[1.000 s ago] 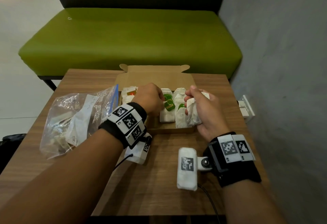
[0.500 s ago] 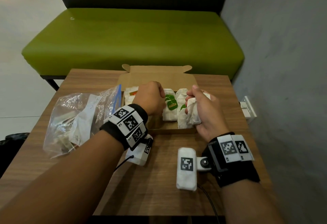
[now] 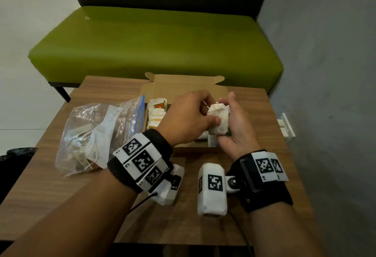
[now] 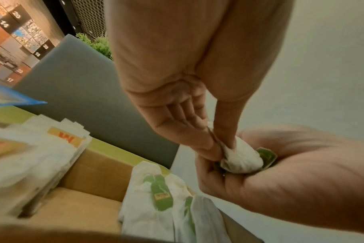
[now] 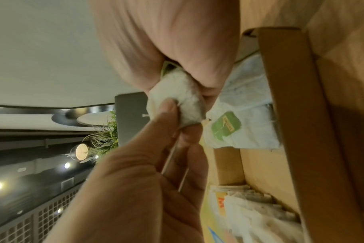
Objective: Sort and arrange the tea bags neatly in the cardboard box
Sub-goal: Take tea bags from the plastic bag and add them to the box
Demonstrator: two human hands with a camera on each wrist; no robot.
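I hold both hands together above the cardboard box, toward its 3 o'clock end. My right hand is turned palm inward, fingers curled round a small bundle of tea bags, with my thumb pointing up at 12 o'clock. My left hand reaches across from 9 o'clock, wrist bent, and its thumb and forefinger pinch the soft white paper of the top bag; in the left wrist view the pinch sits right at the crumpled edge, and a green tag peeks out behind it against my right palm.

The bags are thin, wrinkled white paper, pillow-shaped and a little puffy. Below my hands, a few more green-tagged bags lie flat in the box's 3 o'clock half, their tags glossy and leaf-shaped. At the 9 o'clock end stands a packed row of orange-labelled bags, squared off and upright. The box is plain brown corrugated card, lid flap standing open at 12 o'clock.

At 9 o'clock from the box, touching its side, a crinkled clear plastic bag with a blue zip strip slumps on the wood-grain table. Beyond the table sits a green cushioned bench, smooth and rounded at its edges.
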